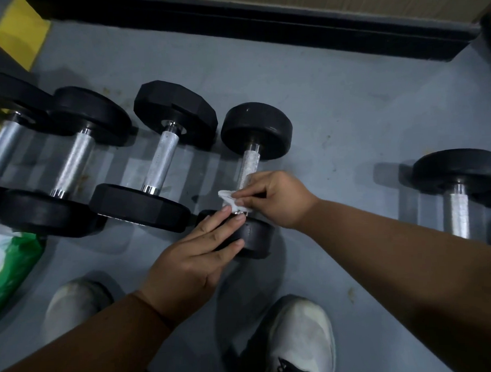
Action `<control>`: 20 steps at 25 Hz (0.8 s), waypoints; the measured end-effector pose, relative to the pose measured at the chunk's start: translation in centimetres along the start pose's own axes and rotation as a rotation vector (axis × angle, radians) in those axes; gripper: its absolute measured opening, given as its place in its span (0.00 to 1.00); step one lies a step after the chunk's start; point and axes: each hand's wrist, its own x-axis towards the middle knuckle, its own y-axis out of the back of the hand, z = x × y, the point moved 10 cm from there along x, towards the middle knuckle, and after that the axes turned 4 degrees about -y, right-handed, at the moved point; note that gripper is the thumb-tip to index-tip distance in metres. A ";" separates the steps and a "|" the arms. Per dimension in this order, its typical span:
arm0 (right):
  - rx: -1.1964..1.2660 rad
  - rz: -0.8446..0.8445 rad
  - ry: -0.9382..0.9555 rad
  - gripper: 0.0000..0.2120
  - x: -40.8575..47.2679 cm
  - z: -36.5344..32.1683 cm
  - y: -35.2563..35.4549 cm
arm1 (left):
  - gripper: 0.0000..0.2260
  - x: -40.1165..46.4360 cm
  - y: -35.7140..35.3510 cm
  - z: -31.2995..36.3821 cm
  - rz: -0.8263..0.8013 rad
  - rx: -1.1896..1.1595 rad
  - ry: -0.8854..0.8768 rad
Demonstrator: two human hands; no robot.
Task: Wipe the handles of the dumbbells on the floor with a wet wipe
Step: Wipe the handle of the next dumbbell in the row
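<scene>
Both forearms are bare with no sleeve, watch or glove visible, the left hand [194, 258] and right hand [276, 198] carry no rings, and the feet wear white, scuffed athletic shoes [301, 338], the right one with dark lacing near its tongue.

Head-worn view, steeply downward, close over floor [348, 119] at feet.

Black dumbbells [256, 146], white wipe [230, 199], grey floor [348, 111], green packet [11, 269]

Left grip [196, 255] flat, right grip [273, 198] pinching.
</scene>
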 end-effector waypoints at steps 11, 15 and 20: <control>0.204 0.297 -0.139 0.08 1.0 1.4 1.8 | 0.13 -0.5 0.7 -0.8 -0.012 -0.020 0.045; 0.275 0.058 -0.109 0.07 -0.2 1.2 -1.3 | 0.13 -0.6 1.3 -1.2 -0.014 -0.006 0.049; 0.294 0.167 -0.166 0.07 0.7 1.3 -0.1 | 0.11 -1.1 1.9 -1.9 0.010 -0.035 0.119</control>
